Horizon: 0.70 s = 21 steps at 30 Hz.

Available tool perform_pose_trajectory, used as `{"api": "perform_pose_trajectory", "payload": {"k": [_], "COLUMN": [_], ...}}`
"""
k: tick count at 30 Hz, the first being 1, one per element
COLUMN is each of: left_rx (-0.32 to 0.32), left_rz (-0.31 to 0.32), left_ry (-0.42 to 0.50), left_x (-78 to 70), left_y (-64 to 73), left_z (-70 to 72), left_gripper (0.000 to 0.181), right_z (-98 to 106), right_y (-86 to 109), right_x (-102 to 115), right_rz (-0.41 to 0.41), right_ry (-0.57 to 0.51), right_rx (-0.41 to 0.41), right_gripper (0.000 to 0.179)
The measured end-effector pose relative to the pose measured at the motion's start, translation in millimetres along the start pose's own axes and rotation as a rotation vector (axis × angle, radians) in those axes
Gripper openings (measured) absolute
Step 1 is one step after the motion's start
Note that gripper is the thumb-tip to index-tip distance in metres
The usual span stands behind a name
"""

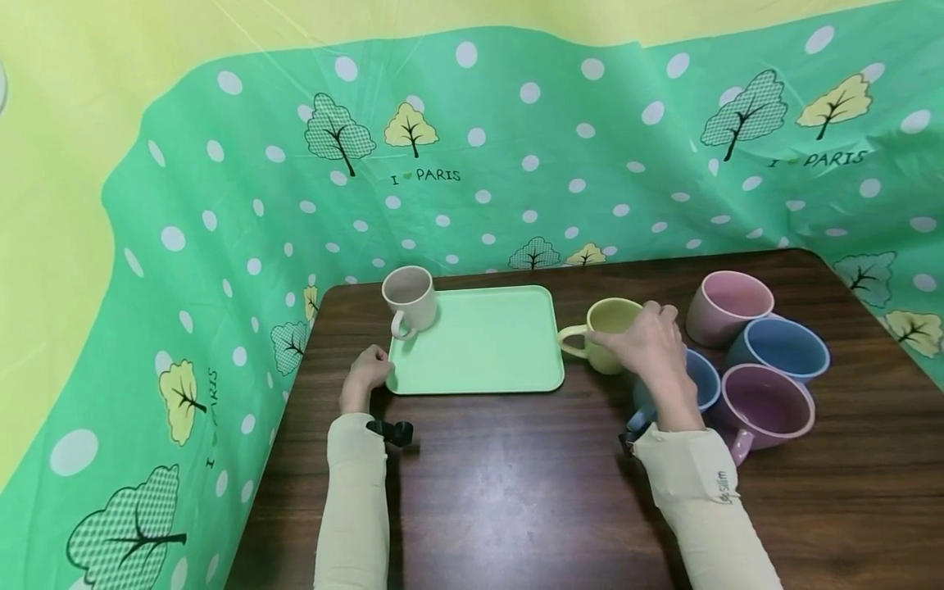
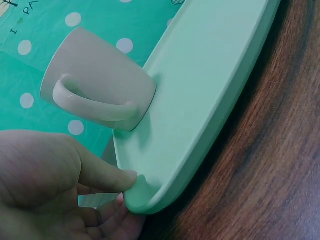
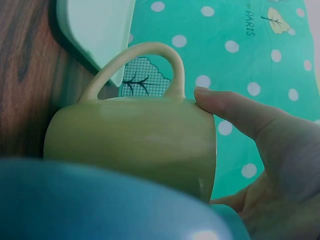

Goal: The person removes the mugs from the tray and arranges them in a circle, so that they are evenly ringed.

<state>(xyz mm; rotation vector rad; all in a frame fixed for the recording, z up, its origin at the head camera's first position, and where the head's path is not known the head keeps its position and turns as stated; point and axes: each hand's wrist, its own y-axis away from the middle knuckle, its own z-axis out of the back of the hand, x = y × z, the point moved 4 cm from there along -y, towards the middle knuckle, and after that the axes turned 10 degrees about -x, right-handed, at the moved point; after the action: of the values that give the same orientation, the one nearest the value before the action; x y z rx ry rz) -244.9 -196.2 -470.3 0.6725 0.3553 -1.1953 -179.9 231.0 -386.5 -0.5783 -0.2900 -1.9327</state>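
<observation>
A light green rectangular tray (image 1: 479, 344) lies on the table. At its near left corner, my left hand (image 1: 366, 374) pinches the edge; the left wrist view has the thumb on the rim and fingers below. A greyish-white mug (image 1: 420, 311) stands upright on the tray's far left corner, its handle toward me. To the right of the tray is a yellow mug (image 1: 606, 360), handle pointing left. My right hand (image 1: 655, 354) holds this mug by its rim, thumb at the near side. A blue mug (image 1: 701, 392) stands just beneath the right wrist, partly hidden by it.
Farther right cluster a pink mug (image 1: 708, 319), a second blue mug (image 1: 789, 348) and a purple mug (image 1: 767, 410), close together. The dark wooden table (image 1: 501, 492) ends at a green dotted cloth (image 1: 509, 205) hanging behind and on the left.
</observation>
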Motion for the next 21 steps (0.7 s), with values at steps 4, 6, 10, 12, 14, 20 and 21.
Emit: {"api": "perform_pose_trajectory", "payload": {"k": [4, 6, 10, 12, 14, 20, 21], "left_rx": [0.000, -0.001, -0.003, -0.003, -0.001, -0.003, -0.005], "left_rz": [0.002, 0.000, 0.008, 0.012, 0.014, 0.014, 0.014], "left_ry": [-0.005, -0.009, -0.007, -0.004, 0.000, 0.004, 0.005], "left_x": [-0.6, -0.9, -1.4, -1.1, -0.7, 0.6, 0.7], "left_y": [-0.9, -0.9, 0.0, 0.4, 0.6, -0.1, -0.4], "left_z": [-0.2, -0.1, 0.1, 0.4, 0.0, -1.0, -1.1], "left_gripper": [0.013, 0.013, 0.013, 0.014, 0.014, 0.012, 0.012], "right_z": [2.4, 3.6, 5.0, 5.4, 5.6, 5.6, 5.6], "right_y": [2.0, 2.5, 3.8, 4.6, 5.3, 6.3, 6.4], "right_x": [-1.7, -2.5, -3.7, -4.0, -4.3, -5.1, -5.1], "right_rz": [0.009, 0.016, 0.028, 0.034, 0.037, 0.047, 0.050], "right_ry": [0.018, 0.030, 0.051, 0.056, 0.061, 0.067, 0.068], "right_rx": [-0.015, -0.026, -0.044, -0.049, -0.050, -0.053, -0.053], "right_gripper": [0.100, 0.100, 0.100, 0.099, 0.099, 0.098, 0.098]}}
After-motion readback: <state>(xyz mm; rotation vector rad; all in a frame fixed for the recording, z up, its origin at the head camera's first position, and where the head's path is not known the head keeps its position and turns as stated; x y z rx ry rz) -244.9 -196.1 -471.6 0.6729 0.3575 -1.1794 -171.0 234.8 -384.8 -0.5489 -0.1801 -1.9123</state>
